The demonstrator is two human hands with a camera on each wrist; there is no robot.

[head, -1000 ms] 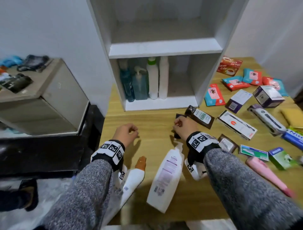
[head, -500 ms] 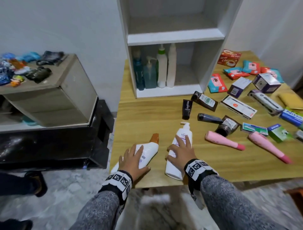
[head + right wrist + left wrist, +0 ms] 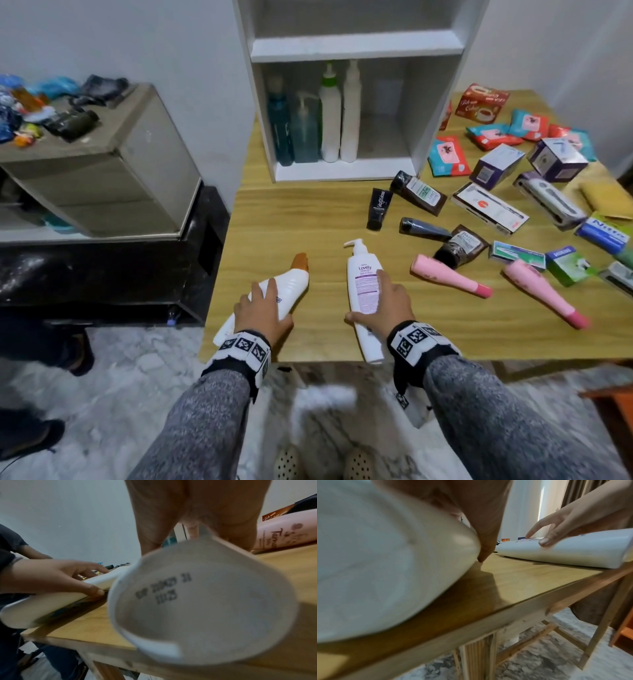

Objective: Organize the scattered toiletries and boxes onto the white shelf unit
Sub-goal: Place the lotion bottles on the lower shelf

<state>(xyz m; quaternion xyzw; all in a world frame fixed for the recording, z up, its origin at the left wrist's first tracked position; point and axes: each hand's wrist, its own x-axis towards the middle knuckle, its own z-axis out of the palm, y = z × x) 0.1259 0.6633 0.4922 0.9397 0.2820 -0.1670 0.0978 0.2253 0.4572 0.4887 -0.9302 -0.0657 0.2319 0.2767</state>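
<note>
Two white bottles lie on the wooden table (image 3: 291,219) near its front edge. My left hand (image 3: 260,308) grips the orange-capped bottle (image 3: 291,284), fingers over its top and thumb down its right side. The base of this bottle overhangs the table's corner. My right hand (image 3: 380,308) grips the white pump bottle (image 3: 363,274), thumb on its left side. In the left wrist view the orange-capped bottle (image 3: 376,561) fills the left. The pump bottle's base (image 3: 205,608) fills the right wrist view. The white shelf unit (image 3: 342,171) stands at the back, with several bottles (image 3: 329,116) in its lower compartment.
Dark tubes (image 3: 376,209), two pink tubes (image 3: 448,279), boxes (image 3: 489,209) and wipe packs (image 3: 445,156) are scattered over the table's right half. A grey side cabinet (image 3: 102,171) stands to the left. Another person's shoe (image 3: 78,353) is on the floor at left.
Both hands came back from mid-table to the front edge and settled on the two white bottles. Over the last half second they closed a little more round them.
</note>
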